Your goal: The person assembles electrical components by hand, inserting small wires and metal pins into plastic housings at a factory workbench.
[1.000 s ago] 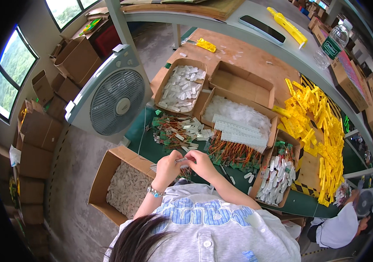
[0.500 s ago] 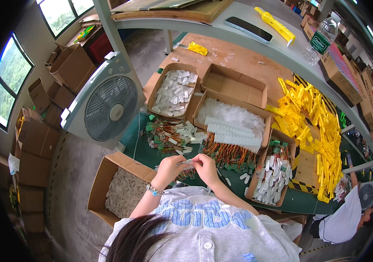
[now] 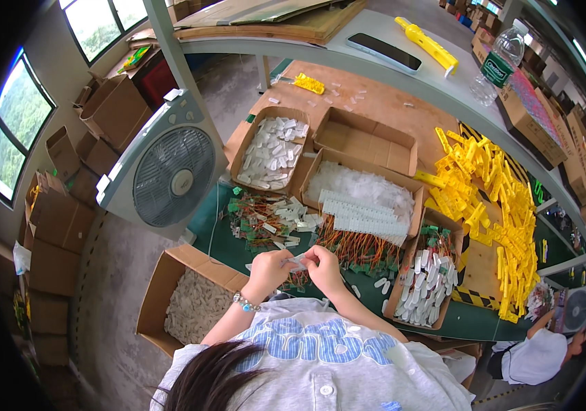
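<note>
My left hand (image 3: 269,271) and my right hand (image 3: 323,267) meet in front of my chest, fingers pinched on a small whitish strip-like piece (image 3: 298,259) between them. Fingers hide most of it, so its exact kind cannot be told. Just beyond lies a pile of green circuit boards with orange wires and white pieces (image 3: 259,218). To its right, more orange-wired boards (image 3: 361,248) lie beside a carton of cloudy plastic film (image 3: 355,183) with white strips (image 3: 368,216) at its near edge. A narrow carton of white pieces (image 3: 424,288) stands right of my right hand.
A carton of translucent pieces (image 3: 200,308) sits left of my left arm, near a box fan (image 3: 182,179). Farther back are a carton of clear pieces (image 3: 272,154) and another carton (image 3: 368,140). Yellow plastic parts (image 3: 505,205) heap at right. A shelf (image 3: 437,85) crosses above; a co-worker (image 3: 536,353) is at far right.
Both hands stay together on the small piece, shifted slightly, with the piece turned a little between the fingers. At far right the co-worker's arm and body have moved.
</note>
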{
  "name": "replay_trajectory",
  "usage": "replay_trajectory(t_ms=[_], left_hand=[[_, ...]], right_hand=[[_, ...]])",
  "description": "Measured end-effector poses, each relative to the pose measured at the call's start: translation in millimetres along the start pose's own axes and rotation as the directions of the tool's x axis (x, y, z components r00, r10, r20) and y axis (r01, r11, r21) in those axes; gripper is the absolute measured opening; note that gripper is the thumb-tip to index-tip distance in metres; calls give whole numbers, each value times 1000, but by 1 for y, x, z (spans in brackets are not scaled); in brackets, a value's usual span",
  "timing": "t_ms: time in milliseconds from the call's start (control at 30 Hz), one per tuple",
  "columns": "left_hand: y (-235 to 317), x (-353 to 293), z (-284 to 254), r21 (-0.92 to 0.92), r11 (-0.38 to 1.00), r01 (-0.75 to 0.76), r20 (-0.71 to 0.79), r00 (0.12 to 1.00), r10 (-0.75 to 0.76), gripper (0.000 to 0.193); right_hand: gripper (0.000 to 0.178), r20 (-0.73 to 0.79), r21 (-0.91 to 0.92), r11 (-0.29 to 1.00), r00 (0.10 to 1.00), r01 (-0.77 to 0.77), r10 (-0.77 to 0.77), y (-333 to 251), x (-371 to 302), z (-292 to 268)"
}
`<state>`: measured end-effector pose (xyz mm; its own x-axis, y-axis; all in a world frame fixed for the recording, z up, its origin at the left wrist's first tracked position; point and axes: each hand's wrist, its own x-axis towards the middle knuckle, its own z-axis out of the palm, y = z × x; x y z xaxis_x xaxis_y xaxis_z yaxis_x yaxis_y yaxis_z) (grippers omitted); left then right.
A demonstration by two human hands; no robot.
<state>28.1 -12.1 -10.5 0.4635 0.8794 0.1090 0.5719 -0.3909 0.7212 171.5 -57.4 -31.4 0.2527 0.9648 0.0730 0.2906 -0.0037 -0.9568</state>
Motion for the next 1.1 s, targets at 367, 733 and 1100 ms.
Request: replay_trajectory(t_ms=[367,733,1100], left_hand=[[6,14,-8,-82,941,-329,48,942,334,12],[18,21,-6,35,966,-256,-84,963,258,9],[2,15,-14,37,991,-130,-30,991,132,13]], right_hand=[[14,432,314,907,893,-282,128,4,15,-35],[12,297,136,985,953,-104,59,-7,14,-37],[11,-296,-215,934,892,285,-341,-37,9,-48]])
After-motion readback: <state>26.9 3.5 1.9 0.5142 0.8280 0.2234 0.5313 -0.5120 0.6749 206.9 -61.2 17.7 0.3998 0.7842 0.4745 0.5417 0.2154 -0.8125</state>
